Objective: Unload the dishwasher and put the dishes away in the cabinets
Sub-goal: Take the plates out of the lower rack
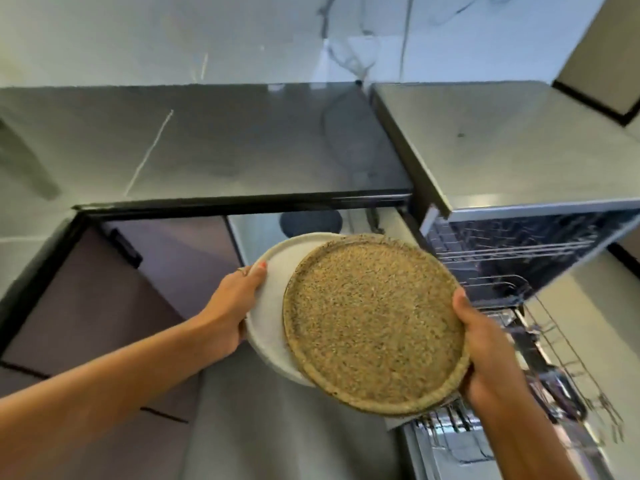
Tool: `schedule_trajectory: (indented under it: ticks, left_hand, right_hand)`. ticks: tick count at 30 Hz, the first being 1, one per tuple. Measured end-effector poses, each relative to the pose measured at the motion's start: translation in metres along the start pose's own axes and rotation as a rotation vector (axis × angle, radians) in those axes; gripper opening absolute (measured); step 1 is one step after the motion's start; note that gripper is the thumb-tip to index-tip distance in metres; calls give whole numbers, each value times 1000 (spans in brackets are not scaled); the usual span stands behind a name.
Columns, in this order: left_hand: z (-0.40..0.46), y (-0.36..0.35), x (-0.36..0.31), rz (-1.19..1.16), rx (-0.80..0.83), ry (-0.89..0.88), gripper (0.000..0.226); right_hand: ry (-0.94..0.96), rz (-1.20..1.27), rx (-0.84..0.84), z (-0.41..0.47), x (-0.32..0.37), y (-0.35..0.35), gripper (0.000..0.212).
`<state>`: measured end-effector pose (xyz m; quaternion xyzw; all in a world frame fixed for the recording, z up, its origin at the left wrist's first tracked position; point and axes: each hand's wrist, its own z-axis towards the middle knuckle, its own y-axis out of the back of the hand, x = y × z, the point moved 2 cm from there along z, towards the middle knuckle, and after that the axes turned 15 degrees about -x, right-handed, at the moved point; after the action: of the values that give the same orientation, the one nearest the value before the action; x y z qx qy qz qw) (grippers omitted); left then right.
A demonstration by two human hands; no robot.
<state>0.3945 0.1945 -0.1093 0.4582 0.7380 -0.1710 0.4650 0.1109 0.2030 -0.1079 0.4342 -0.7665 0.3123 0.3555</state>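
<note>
Both arms were out in front, and the right hand (485, 344) had hold of the speckled plate (374, 323), thumb hooked over its right rim and the fingers hidden underneath. That tan, grainy plate sat tilted on top, overlapping the white plate (272, 306) below it. Over on the other side, the left hand (232, 306) gripped the white plate at its left edge, thumb laid on the rim, the fingers out of sight beneath. The pair was held in mid-air, above the grey floor (277, 427) and just left of the open dishwasher (519, 265).

Down at the lower right, the pulled-out lower rack (554, 375) showed its wire tines and some blurred metal pieces I could not make out. Behind the plates, an open drawer (249, 233) under the counter (207, 140) held a dark round dish (310, 223), partly hidden by the white plate's rim. Further right, the dishwasher's upper rack (502, 247) sat inside the machine. The dark, glossy counter ran across the back, and beyond it stood a pale marbled wall (173, 36) with dark veins.
</note>
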Motion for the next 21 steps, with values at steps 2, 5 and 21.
schedule_trajectory:
  ticks: [2,5,21]
  left_hand:
    - [17,29,17,-62,-91,39,31]
    - [36,50,45,-145,-159,120,30]
    - [181,-25,107,-347,-88,168,44]
  right_hand:
    - [-74,1,8,6,-25,-28,38]
    - [-125,-13,-19,16,-57,-56,40]
    - [-176,76,-198,152,-155,-156,25]
